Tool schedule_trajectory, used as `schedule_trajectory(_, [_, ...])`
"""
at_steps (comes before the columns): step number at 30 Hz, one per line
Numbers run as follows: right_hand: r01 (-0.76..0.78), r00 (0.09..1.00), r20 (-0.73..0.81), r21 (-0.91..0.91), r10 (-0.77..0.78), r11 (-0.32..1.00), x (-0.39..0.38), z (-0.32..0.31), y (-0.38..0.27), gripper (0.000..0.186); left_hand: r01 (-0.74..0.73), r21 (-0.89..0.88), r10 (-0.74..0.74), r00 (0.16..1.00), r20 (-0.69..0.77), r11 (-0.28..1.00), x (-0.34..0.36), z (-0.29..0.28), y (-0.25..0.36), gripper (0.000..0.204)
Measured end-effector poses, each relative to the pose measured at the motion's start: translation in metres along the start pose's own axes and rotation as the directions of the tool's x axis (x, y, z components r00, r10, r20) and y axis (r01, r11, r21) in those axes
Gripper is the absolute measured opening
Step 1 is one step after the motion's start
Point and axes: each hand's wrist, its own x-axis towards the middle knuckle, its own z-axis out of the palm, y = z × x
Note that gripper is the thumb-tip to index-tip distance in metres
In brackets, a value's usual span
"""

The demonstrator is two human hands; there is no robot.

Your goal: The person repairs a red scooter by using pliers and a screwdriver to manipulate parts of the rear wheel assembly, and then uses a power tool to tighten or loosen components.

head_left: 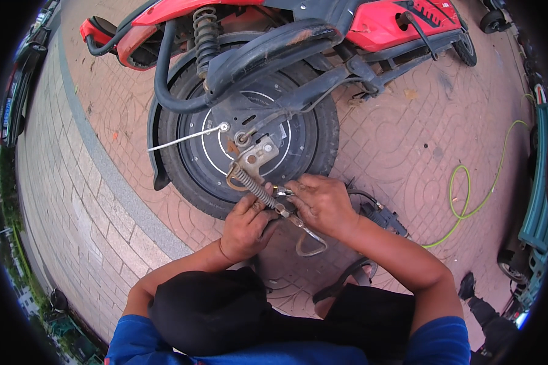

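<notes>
A red scooter [402, 24] lies on its side before me, its rear wheel [192, 137] flat toward me. My right hand [324, 204] is closed at the tyre's near edge, pinching a small shiny metal fitting [281, 191]. Beside it, my left hand [248, 225] has its fingers curled and pressed together by the rim; whatever they hold is hidden. Between both hands runs the metal stand [310, 243] with its coil spring [252, 185], ending in a bent loop. A thin black hose [364, 194] comes out past my right hand.
A black inflator-like tool [382, 218] lies on the paving right of my right hand, near a yellow-green hose [463, 188]. A white-handled stand or rod [182, 140] sticks out leftward from the hub. Parked vehicles [536, 182] line the right; another person's leg [487, 316] shows lower right.
</notes>
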Motion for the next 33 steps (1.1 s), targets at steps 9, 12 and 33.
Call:
schedule_trajectory(9, [-0.006, 0.996, 0.085, -0.064, 0.012, 0.998, 0.01, -0.005, -0.009, 0.033, 0.04, -0.026, -0.041, 0.999, -0.004, 0.999, 0.005, -0.001, 0.006, 0.04])
schedule_trajectory(12, [0.002, 0.998, 0.069, -0.078, 0.003, 0.997, 0.011, -0.003, -0.01, 0.032, 0.105, -0.075, -0.109, 0.993, -0.044, 0.992, 0.005, 0.001, 0.006, 0.049])
schedule_trajectory(33, [-0.02, 0.998, 0.064, -0.105, 0.027, 0.994, 0.004, -0.003, -0.01, 0.031, 0.212, 0.084, -0.186, 0.951, -0.249, 0.974, 0.029, 0.016, 0.02, 0.048])
